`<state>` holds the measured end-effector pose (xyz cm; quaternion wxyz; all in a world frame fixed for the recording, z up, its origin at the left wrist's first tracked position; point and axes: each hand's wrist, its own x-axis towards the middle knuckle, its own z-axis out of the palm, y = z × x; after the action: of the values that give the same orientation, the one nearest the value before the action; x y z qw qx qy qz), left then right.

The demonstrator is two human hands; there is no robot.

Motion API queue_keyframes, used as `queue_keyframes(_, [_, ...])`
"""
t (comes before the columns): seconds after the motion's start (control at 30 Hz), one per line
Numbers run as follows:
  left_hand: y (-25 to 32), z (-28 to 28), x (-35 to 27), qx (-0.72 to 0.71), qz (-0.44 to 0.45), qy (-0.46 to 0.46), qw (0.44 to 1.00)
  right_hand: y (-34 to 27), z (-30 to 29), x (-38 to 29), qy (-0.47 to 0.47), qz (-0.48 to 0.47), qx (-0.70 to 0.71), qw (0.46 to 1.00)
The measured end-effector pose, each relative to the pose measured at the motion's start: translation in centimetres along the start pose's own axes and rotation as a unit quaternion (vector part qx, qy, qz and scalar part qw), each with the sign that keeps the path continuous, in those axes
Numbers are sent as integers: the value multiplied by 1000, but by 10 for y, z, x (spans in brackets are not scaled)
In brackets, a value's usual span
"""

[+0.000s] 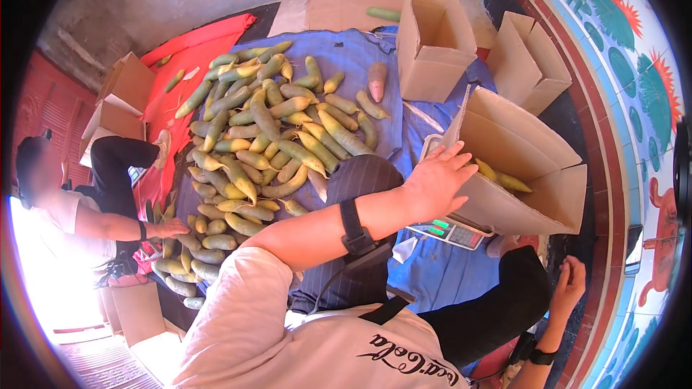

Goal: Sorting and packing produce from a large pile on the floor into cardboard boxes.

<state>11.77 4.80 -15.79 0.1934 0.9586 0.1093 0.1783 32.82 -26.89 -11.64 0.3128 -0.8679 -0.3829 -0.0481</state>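
Note:
My left hand (437,182) is spread over the left rim of an open cardboard box (519,140), fingers apart and seeming to touch it. Yellow-green radishes (503,179) lie at the bottom of this box. The box stands on a digital scale (454,233) with lit green digits and a keypad. Low on the right, beside the wall, is my right hand (567,281), its fingers loosely bent with nothing visible in them. A large heap of green radishes (259,135) lies on a blue cloth (346,59) in front of my left knee.
Two more open cardboard boxes, a tall one (438,70) and a lower one (530,65), stand beyond the scale. A co-worker's hand (172,228) touches the heap's left side. A red cloth (178,65) lies at far left; a painted tile wall (643,65) bounds the right.

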Motion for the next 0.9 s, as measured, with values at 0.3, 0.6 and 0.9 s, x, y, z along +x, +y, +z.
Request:
queue_keyframes(0.3, [-40, -54, -12, -119, -75, 235, 962, -2, 13, -35, -22, -21, -38, 999])
queue_keyframes(0.6, [-231, -34, -147, -293, -499, 274, 768, -7, 16, -29, -2, -28, -97, 995])
queue_keyframes(0.9, [-368, 29, -278, -174, -678, 253, 668, 1, 19, -20, -52, -5, -188, 981])
